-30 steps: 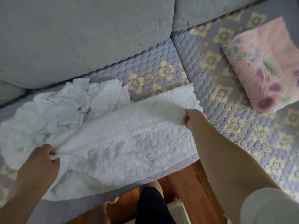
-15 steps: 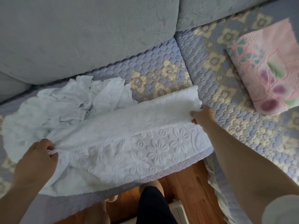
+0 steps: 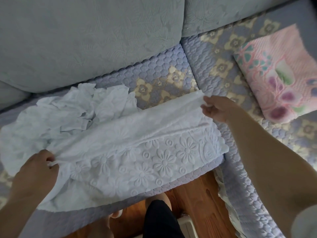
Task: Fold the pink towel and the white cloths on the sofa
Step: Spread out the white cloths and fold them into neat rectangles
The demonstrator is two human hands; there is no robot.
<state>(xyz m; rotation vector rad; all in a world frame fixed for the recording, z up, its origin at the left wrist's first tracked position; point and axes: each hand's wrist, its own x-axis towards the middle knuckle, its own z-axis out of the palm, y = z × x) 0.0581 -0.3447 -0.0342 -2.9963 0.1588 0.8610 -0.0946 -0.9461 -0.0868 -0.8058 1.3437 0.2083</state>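
A white cloth embossed with flowers [image 3: 147, 152] lies stretched across the sofa seat [image 3: 159, 73], folded lengthwise. My left hand [image 3: 38, 166] grips its bunched left end near the seat's front. My right hand [image 3: 217, 109] pinches the upper right corner, lifted slightly off the seat. A crumpled white cloth [image 3: 68, 110] sits behind the stretched one, at the left. The pink towel [image 3: 281, 74] with flower print lies folded on the right seat, apart from both hands.
Grey back cushions [image 3: 85, 36] rise behind the quilted lilac seat cover. Wooden floor [image 3: 193, 194] shows below the seat's front edge, with my dark-clad leg [image 3: 159, 219] and a white object beside it.
My right hand has carried the cloth's right corner up and to the right, drawing the upper layer taut. The left hand has kept its grip in place.
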